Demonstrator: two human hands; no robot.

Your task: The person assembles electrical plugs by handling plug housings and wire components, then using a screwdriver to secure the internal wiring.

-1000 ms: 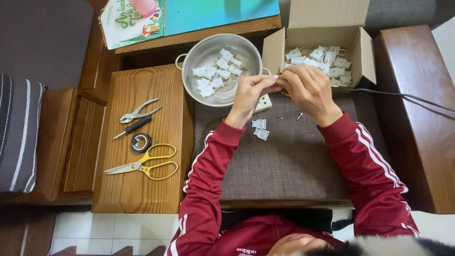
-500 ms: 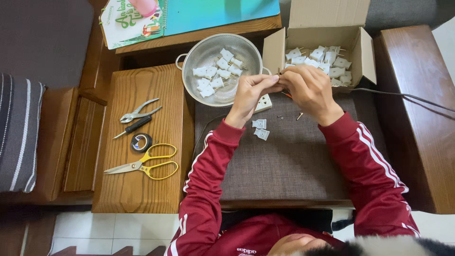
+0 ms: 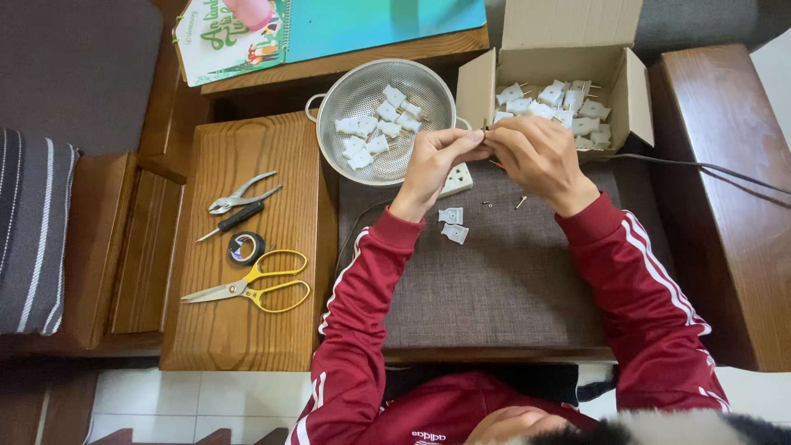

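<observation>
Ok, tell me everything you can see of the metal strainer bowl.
The strainer bowl is round, of shiny perforated metal, with a rolled rim and a small loop handle at its left edge. It sits upright behind the brown mat, beside the cardboard box. About a dozen white plug pieces lie loose inside, mostly left and centre. Neither hand touches it; the left hand is just in front of its rim.
</observation>
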